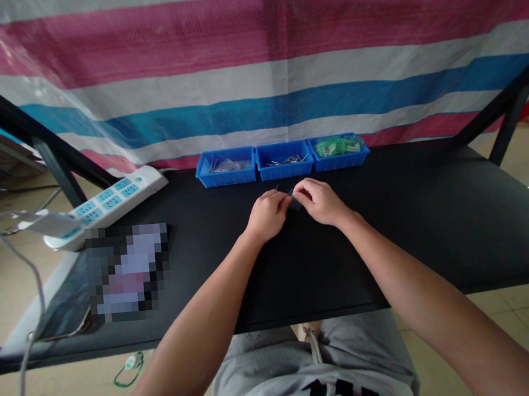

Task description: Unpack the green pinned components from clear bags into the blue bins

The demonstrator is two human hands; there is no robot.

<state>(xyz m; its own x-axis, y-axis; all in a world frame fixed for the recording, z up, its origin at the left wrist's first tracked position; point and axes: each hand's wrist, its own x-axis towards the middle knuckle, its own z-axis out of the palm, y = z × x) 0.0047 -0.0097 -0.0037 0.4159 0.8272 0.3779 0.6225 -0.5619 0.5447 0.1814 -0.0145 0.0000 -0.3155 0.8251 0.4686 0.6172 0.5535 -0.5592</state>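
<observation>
Black counter (408,229) | left hand (268,215) and right hand (320,201) meeting above its middle | fingers (283,198) pinching small dark part (296,204), too small to identify | three blue plastic bins (283,161) sitting just beyond | white power strip (104,207) lying leftward

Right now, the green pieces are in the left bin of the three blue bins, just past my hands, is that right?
No: the green pieces are in the right bin, not the left one, as the head view shows. The three bins do sit just past your left hand and right hand.
</observation>
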